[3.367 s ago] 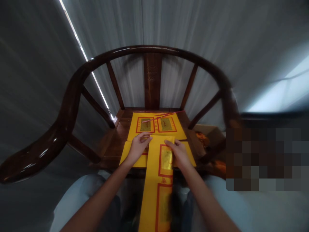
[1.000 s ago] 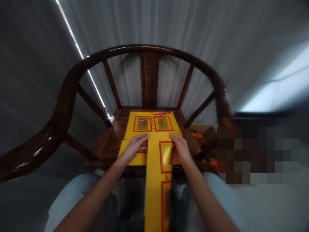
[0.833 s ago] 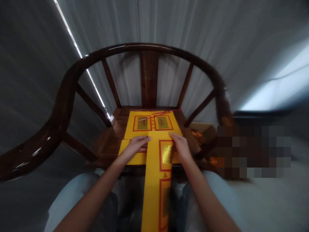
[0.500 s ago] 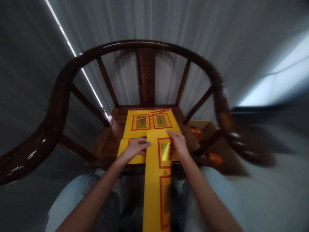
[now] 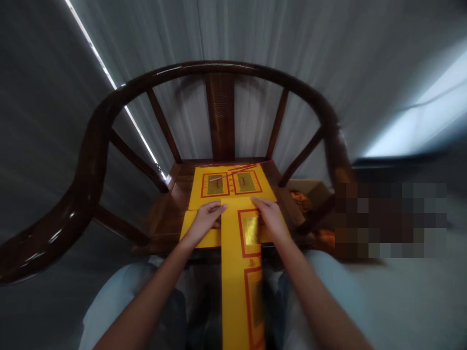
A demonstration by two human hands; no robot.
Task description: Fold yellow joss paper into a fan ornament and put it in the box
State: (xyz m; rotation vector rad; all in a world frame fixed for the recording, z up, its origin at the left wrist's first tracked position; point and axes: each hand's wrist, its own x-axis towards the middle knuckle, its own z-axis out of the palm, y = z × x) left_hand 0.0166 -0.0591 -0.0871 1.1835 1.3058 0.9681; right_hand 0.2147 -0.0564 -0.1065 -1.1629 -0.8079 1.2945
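Note:
A long yellow sheet of joss paper (image 5: 233, 287), with red frames and gold foil panels, runs from the chair seat down between my knees. My left hand (image 5: 206, 222) pinches its left edge close to the top corner. At the top right, my right hand (image 5: 272, 216) grips the other edge, fingers partly hidden behind it. The sheet's right side curves out of sight. More yellow joss paper (image 5: 196, 188) with red frames lies flat behind it, and a lower piece shows partly under my left hand. Thin reddish sticks or strips (image 5: 242, 170) rest across the far paper.
The dark wooden chair (image 5: 221, 141) has a curved top rail and arms around the seat. A cardboard box (image 5: 310, 188) holding orange items stands right of it. Grey corrugated-looking wall rises behind. My knees (image 5: 116, 296) are against the front side.
My left hand has slid up the sheet's left edge toward its top corner. My right hand keeps its place at the top right. The view has shifted slightly.

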